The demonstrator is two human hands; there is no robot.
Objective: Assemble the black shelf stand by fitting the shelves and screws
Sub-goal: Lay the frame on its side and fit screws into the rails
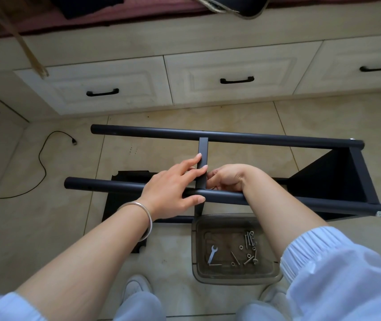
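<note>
The black shelf stand lies on its side on the tiled floor, with a far pole (pixel 226 136) and a near pole (pixel 106 187) running left to right. One shelf (pixel 338 179) is fixed at the right end. A second shelf (pixel 203 154) stands edge-on between the poles at the middle. My left hand (pixel 173 188) lies over the near pole, fingers stretched against this shelf's left face and thumb under the pole. My right hand (pixel 227 177) is curled at the shelf's right side by the near pole; what its fingertips hold is hidden.
A clear plastic tray (pixel 198 251) near my feet holds several screws (pixel 249 238), nuts and a small wrench (pixel 212 254). Another black shelf panel (pixel 124 205) lies flat under the near pole. A black cable (pixel 43 163) trails at left. Cabinet drawers (pixel 231 79) stand behind.
</note>
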